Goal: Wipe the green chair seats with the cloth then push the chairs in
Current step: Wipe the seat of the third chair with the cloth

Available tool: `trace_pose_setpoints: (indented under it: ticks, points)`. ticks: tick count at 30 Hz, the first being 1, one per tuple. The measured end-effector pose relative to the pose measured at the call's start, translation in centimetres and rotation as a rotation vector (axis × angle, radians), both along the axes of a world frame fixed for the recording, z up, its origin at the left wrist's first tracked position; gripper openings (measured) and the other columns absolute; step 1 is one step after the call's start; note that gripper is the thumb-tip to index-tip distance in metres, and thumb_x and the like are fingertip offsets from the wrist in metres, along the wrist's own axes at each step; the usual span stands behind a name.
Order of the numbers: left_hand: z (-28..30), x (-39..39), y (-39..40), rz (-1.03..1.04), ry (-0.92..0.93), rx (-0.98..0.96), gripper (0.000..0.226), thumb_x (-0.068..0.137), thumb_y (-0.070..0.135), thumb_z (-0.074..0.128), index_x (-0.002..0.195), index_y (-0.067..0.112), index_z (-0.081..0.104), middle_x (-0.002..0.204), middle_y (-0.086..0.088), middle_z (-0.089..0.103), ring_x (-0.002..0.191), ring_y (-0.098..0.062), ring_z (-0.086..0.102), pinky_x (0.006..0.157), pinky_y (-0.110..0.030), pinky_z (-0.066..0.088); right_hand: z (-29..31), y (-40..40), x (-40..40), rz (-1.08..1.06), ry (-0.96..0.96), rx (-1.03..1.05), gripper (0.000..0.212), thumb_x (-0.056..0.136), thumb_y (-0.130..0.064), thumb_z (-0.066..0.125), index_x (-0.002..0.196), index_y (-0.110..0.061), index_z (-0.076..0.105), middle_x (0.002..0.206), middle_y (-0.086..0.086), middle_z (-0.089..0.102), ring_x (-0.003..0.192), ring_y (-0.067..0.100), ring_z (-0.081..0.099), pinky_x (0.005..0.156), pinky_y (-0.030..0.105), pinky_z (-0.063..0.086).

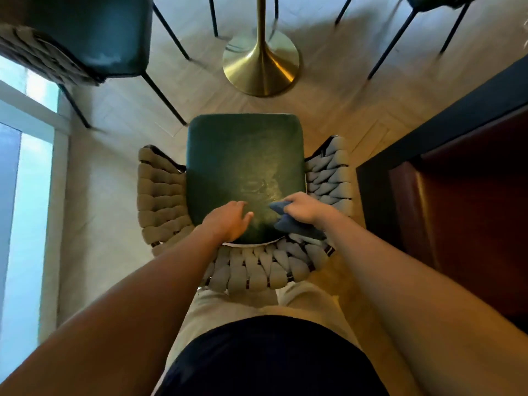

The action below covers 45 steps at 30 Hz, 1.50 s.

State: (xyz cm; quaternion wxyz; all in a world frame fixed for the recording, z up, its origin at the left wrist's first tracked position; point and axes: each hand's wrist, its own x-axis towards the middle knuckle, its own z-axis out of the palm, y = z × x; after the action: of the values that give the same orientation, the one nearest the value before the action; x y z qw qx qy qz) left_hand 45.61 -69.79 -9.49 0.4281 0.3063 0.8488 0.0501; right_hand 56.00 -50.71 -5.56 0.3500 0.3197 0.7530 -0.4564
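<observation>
A green chair seat (243, 164) lies straight below me, framed by a woven grey backrest (257, 270) that curves around its near side and both arms. My left hand (228, 221) rests flat on the near part of the seat, fingers spread, holding nothing. My right hand (303, 208) is at the seat's near right corner, closed around a bunched blue cloth (285, 218) that touches the seat. Faint wipe streaks show on the seat's right half. A second green chair (94, 32) stands at the upper left.
A gold pedestal table base (261, 64) stands on the pale floor beyond the chair. Thin black legs of a third chair (400, 38) show at the upper right. A dark wooden cabinet (457, 181) runs along the right. A window (25, 195) fills the left edge.
</observation>
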Motion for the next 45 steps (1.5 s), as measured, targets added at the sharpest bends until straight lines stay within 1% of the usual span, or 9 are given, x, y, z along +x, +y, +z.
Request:
trace_pose_setpoints:
  ticks: [7,12,19,23,27,31,36,38,45]
  points:
    - [0.3,4.7,1.3,0.113,0.004,0.000,0.058,0.105,0.049,0.044,0.155,0.022,0.034,0.157,-0.006,0.043,0.140,-0.025,0.047,0.112,-0.044,0.042,-0.3,3.4,2.4,0.085,-0.015,0.008,0.027,0.097,-0.013,0.048,0.116,-0.008,0.066,0.088,0.006,0.063,0.079,0.018,0.059,0.066,0.031,0.041]
    - [1.0,5.7,1.8,0.121,0.040,-0.008,0.058,0.105,0.050,0.043,0.156,0.022,0.033,0.157,-0.007,0.042,0.140,-0.027,0.046,0.113,-0.047,0.042,1.0,4.1,3.2,0.166,0.038,0.072,0.033,0.098,-0.014,0.047,0.125,-0.006,0.064,0.110,0.011,0.065,0.102,0.026,0.061,0.091,0.044,0.049]
    - [1.5,6.1,5.6,0.128,0.027,-0.022,0.059,0.105,0.050,0.042,0.156,0.024,0.031,0.156,-0.007,0.042,0.139,-0.027,0.046,0.111,-0.048,0.042,0.8,8.1,3.0,0.204,0.060,0.101,0.032,0.099,-0.011,0.045,0.122,-0.002,0.064,0.110,0.013,0.063,0.097,0.025,0.059,0.080,0.037,0.045]
    - [1.1,5.2,10.4,0.139,0.008,-0.074,0.059,0.105,0.050,0.040,0.156,0.022,0.031,0.157,-0.009,0.042,0.140,-0.027,0.046,0.111,-0.047,0.041,-0.1,13.2,2.1,0.146,0.077,-0.040,0.021,0.099,-0.008,0.045,0.107,-0.009,0.064,0.087,0.001,0.056,0.085,0.019,0.055,0.067,0.029,0.040]
    - [1.3,3.8,17.7,0.168,0.031,-0.115,0.059,0.106,0.050,0.039,0.156,0.020,0.032,0.157,-0.009,0.041,0.140,-0.029,0.045,0.113,-0.049,0.040,-0.6,20.4,-0.3,0.186,0.112,-0.122,0.026,0.098,-0.008,0.043,0.108,-0.011,0.067,0.092,0.007,0.062,0.079,0.018,0.056,0.067,0.030,0.042]
    - [2.8,3.2,25.3,0.226,0.068,-0.044,0.057,0.107,0.047,0.039,0.155,0.018,0.034,0.155,-0.009,0.043,0.139,-0.030,0.046,0.112,-0.049,0.040,0.3,28.0,-2.3,0.137,0.138,-0.187,0.030,0.098,-0.005,0.044,0.088,-0.020,0.068,0.086,0.004,0.065,0.079,0.017,0.059,0.067,0.029,0.045]
    - [4.0,2.8,32.6,0.301,0.078,-0.030,0.055,0.106,0.050,0.039,0.151,0.019,0.039,0.150,-0.008,0.048,0.134,-0.028,0.051,0.108,-0.049,0.045,0.4,35.5,-4.0,0.206,0.123,-0.118,0.027,0.096,-0.006,0.045,0.104,-0.009,0.071,0.100,0.011,0.070,0.096,0.024,0.064,0.082,0.037,0.049]
    - [4.1,2.5,34.7,0.300,0.080,-0.036,0.055,0.105,0.051,0.039,0.151,0.020,0.040,0.150,-0.006,0.049,0.133,-0.028,0.052,0.109,-0.049,0.046,0.5,37.6,-4.5,0.209,0.128,-0.105,0.025,0.097,-0.006,0.046,0.104,-0.010,0.070,0.096,0.004,0.067,0.097,0.022,0.062,0.079,0.034,0.048]
    - [5.0,0.0,40.8,0.189,0.187,-0.061,0.055,0.106,0.051,0.037,0.152,0.021,0.040,0.148,-0.006,0.051,0.132,-0.027,0.054,0.109,-0.047,0.047,0.9,42.7,-6.8,0.339,0.155,0.053,0.027,0.097,-0.015,0.048,0.115,-0.014,0.067,0.109,0.007,0.064,0.102,0.023,0.060,0.081,0.034,0.041]
